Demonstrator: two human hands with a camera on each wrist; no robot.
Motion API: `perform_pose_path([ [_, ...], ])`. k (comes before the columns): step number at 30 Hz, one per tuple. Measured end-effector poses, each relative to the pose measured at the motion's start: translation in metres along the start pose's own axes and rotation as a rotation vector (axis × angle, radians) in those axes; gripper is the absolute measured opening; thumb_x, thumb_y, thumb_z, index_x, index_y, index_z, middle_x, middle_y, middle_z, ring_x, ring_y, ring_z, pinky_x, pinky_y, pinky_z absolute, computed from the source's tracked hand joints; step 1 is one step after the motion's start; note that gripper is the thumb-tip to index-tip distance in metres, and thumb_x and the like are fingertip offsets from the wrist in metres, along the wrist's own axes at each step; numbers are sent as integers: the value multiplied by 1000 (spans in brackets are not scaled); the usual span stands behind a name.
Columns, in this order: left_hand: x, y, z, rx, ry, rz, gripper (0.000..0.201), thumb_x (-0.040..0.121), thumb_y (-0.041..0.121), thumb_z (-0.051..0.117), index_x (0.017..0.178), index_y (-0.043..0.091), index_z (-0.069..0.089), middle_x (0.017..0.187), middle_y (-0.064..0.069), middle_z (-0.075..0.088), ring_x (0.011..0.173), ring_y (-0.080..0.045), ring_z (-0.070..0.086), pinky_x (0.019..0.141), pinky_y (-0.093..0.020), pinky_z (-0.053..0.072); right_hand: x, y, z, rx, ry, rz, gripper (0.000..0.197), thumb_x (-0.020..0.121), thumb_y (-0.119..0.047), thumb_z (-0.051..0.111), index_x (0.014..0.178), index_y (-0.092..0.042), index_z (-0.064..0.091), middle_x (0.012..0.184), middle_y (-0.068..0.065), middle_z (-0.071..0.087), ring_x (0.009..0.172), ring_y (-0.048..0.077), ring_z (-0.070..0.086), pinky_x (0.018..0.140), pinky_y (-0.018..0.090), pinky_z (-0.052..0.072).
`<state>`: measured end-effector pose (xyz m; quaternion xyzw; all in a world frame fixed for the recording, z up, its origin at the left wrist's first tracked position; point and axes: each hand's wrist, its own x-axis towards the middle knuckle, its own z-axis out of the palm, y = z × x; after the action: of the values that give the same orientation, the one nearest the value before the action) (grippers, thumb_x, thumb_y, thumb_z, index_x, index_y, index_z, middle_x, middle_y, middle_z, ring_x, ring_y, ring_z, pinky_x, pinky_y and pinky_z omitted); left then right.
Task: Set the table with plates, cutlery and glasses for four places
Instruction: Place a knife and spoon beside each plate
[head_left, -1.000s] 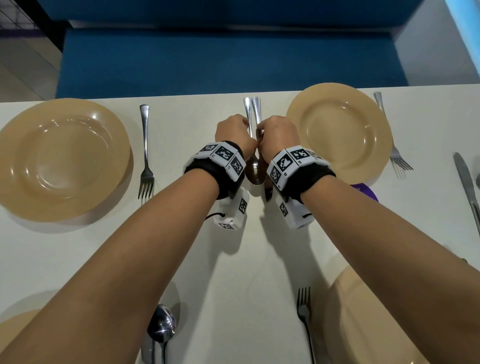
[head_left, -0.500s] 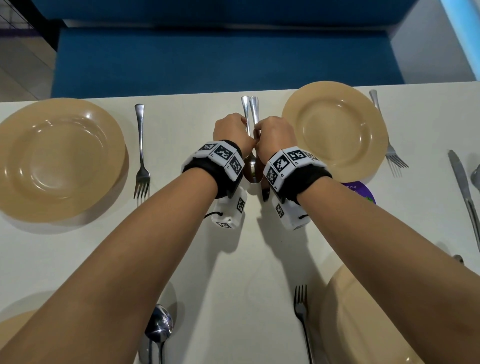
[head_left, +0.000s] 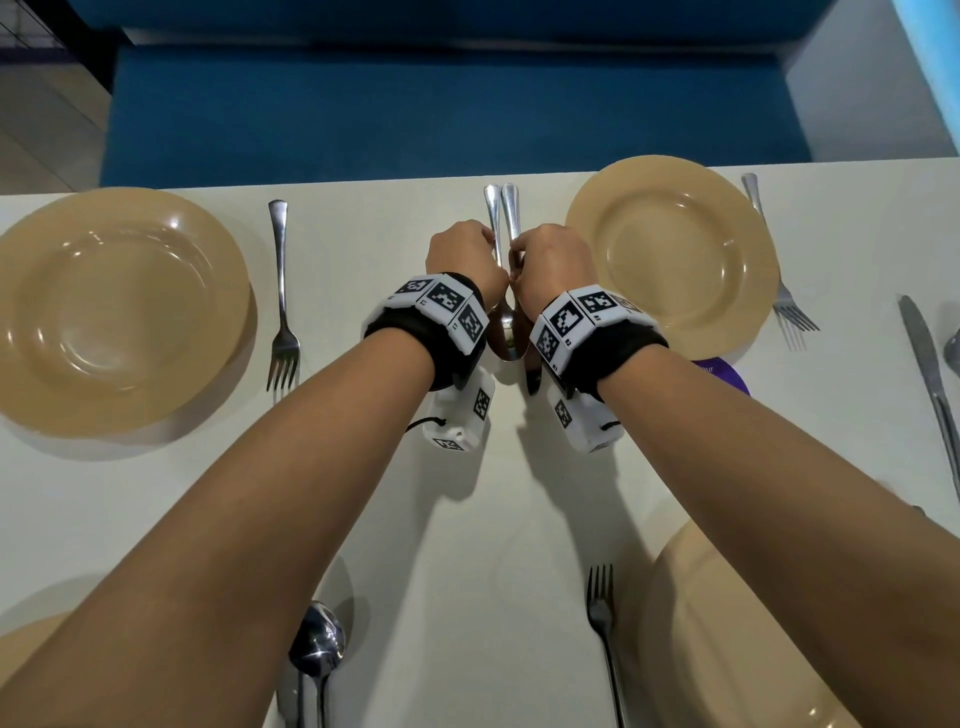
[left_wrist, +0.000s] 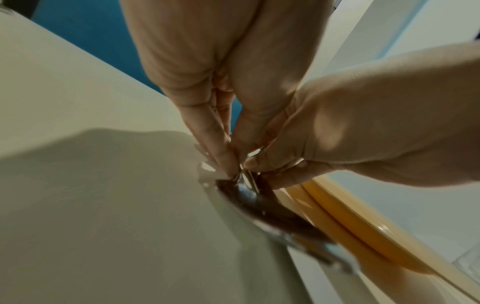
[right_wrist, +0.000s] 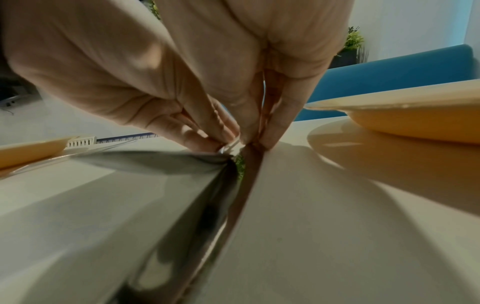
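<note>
Between the 2 far plates, the left hand (head_left: 460, 254) pinches the spoon (head_left: 505, 332) handle while the right hand (head_left: 553, 260) pinches the knife (head_left: 511, 213) handle beside it. The 2 handles lie nearly touching on the table (head_left: 374, 218), probably being squared up as the right far plate's (head_left: 670, 254) setting. A fork (head_left: 283, 312) flanks the left far plate (head_left: 119, 312). Wrist bands hide the knife's blade; both near plates are cut off, and no glasses show.

Spoon (head_left: 506, 332) left of plate (head_left: 670, 254)
</note>
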<state>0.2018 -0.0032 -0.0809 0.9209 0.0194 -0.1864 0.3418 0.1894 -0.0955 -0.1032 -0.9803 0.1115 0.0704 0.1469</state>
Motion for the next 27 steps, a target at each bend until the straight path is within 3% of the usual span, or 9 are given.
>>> perform_pose_path([
  [10,1,0,3,-16,-5,-21,42,82,4,64,123,12,58,121,-6,63,110,-21,60,84,-23,46,-1,1,-1,-23,6,6,20,83,-1,53,93,-7,70,95,14,66,74,24,48,63,27,35],
  [14,0,0,2,-29,-13,-31,44,82,5,64,125,13,57,122,-5,63,111,-20,59,86,-24,46,-2,1,-5,-30,-14,5,20,83,0,54,94,-7,69,97,13,66,76,25,52,64,28,38],
  [19,-9,2,-5,-84,14,-27,44,85,8,56,128,15,53,116,-5,65,107,-19,61,87,-26,47,-10,4,-23,17,24,-3,27,87,0,56,111,-6,67,109,12,66,99,28,63,86,34,52],
  [22,-21,12,-11,-114,35,53,47,85,12,58,130,18,49,116,-3,62,111,-21,56,89,-29,46,-21,10,-43,150,86,46,36,90,-8,58,125,-10,59,123,9,60,109,25,60,93,30,46],
  [24,-30,26,-13,-121,43,132,49,85,18,59,132,20,44,122,-2,57,121,-22,46,93,-29,40,-35,18,-59,266,144,64,49,89,-16,61,136,-12,47,135,7,47,117,23,53,99,28,38],
  [27,-51,56,-3,-141,-12,210,52,85,23,59,133,21,40,122,1,55,124,-19,39,92,-23,33,-63,47,-90,341,274,111,60,84,-18,63,138,-9,38,139,9,36,126,22,42,103,22,28],
])
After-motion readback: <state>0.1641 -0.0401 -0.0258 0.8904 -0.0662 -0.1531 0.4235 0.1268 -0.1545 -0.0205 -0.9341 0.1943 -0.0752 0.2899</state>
